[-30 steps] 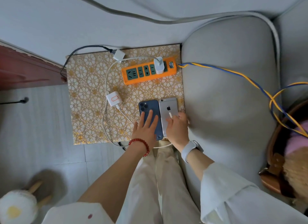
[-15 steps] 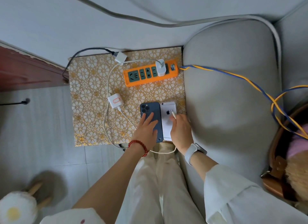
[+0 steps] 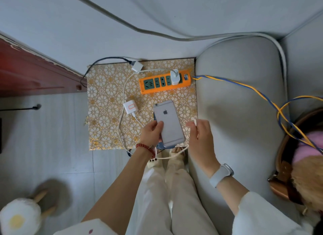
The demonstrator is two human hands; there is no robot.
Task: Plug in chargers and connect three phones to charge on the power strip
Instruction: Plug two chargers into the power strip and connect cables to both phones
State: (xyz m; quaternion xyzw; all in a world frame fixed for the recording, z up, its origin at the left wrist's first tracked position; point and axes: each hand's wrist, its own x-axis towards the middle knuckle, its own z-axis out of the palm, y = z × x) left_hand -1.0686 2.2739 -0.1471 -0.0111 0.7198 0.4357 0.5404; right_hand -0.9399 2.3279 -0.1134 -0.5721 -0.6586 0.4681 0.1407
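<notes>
My left hand [image 3: 151,131] grips a silver phone [image 3: 169,122], lifted back-up above the patterned mat [image 3: 104,112]. Under it lies a blue phone [image 3: 161,146], mostly hidden. My right hand [image 3: 199,132] pinches the white cable plug [image 3: 195,121] just right of the silver phone, apart from it. The orange power strip [image 3: 164,83] lies at the mat's far side with one white charger [image 3: 175,76] plugged in near its right end. A second white charger with a red outline [image 3: 130,106] lies loose on the mat. A third white charger [image 3: 137,66] with a black cable rests at the mat's far edge.
A grey cushion [image 3: 239,112] borders the mat on the right. Blue and yellow wires [image 3: 244,87] run from the strip across it. Red-brown wood furniture [image 3: 31,73] stands at the left. A fluffy slipper [image 3: 19,217] sits bottom left. A basket [image 3: 286,164] sits at right.
My left hand left the blue phone and picked up the silver phone, lifting it over the blue one. My right hand moved right with the cable plug.
</notes>
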